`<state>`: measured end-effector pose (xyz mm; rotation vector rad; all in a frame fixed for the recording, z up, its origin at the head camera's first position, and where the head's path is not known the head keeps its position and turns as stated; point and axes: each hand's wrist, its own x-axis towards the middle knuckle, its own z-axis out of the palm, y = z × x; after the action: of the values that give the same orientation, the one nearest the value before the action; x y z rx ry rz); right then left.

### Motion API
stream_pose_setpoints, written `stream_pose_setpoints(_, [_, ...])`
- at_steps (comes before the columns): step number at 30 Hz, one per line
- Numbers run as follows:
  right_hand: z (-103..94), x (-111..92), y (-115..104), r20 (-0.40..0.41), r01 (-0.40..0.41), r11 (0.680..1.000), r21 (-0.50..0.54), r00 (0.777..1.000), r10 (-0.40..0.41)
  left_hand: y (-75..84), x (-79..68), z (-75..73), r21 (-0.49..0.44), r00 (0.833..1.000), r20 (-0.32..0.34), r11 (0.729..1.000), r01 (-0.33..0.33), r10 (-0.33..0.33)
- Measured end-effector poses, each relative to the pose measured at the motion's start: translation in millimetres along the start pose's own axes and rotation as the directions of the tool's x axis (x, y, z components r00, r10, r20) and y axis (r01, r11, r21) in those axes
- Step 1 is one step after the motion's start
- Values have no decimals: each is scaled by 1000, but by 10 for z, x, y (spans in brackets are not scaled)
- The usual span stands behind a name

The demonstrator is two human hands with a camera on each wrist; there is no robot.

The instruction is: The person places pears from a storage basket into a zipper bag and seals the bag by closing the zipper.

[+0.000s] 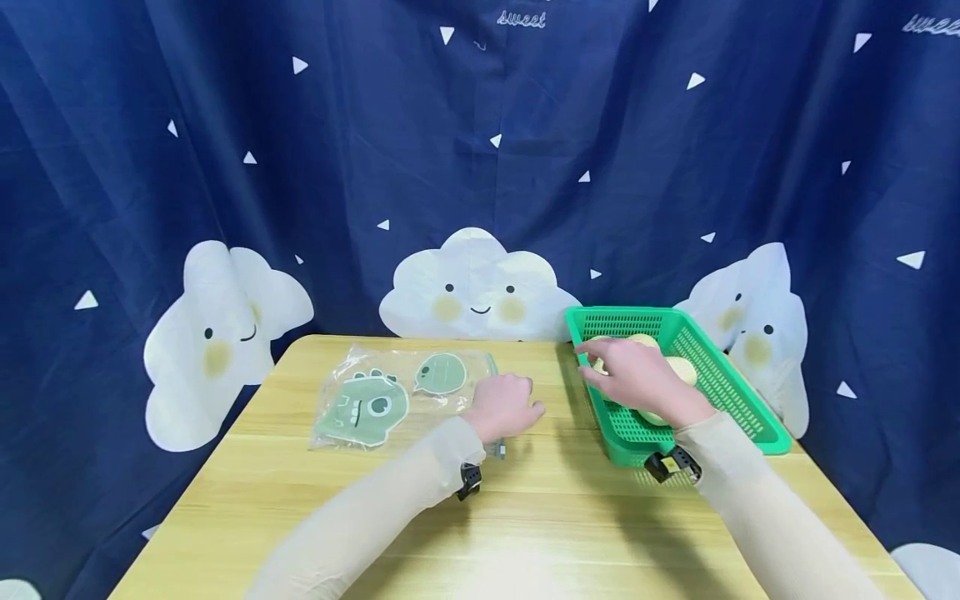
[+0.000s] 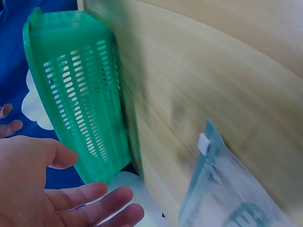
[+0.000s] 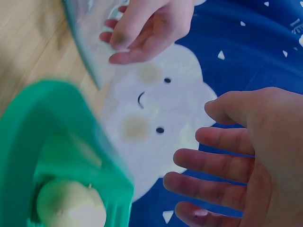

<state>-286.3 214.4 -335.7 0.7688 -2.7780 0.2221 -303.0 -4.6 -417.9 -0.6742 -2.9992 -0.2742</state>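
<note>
My left hand [image 1: 504, 406] hovers by the slider end of a clear zip bag [image 1: 405, 404] printed with green monsters, its fingers relaxed and nothing in them. The left wrist view shows the bag's white slider [image 2: 204, 144] below that hand. Over the near left part of a green plastic basket [image 1: 626, 442] is my right hand [image 1: 637, 375], fingers spread and empty. Pale yellow round pieces [image 1: 681, 369] lie inside the basket, partly hidden by the right hand; one round piece [image 3: 71, 205] shows in the right wrist view.
Both things rest on a light wooden table [image 1: 525, 517]. Behind it hangs a dark blue curtain [image 1: 420, 167] with white clouds and triangles. The basket stands at the table's right side, the bag left of centre.
</note>
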Motion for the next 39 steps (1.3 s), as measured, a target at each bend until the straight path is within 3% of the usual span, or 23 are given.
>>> stream_pose_setpoints(9, [81, 190, -306, 29, 49, 998, 50, 998, -50, -162, -78, -26, -20, 1000, -28, 1000, -4, 3])
stream_pose_setpoints(18, [172, 341, -559, 61, 44, 990, 137, 997, -53, -311, -159, -23, -27, 998, -56, 1000, -13, 12])
stream_pose_setpoints(32, [455, 532, -647, 54, 36, 987, 158, 997, -45, -535, -245, -7, -85, 995, -104, 996, -13, 4])
stream_pose_setpoints(39, [623, 599, -747, 54, -18, 990, 141, 999, 10, -619, -274, 16, -120, 994, -113, 993, -12, -2])
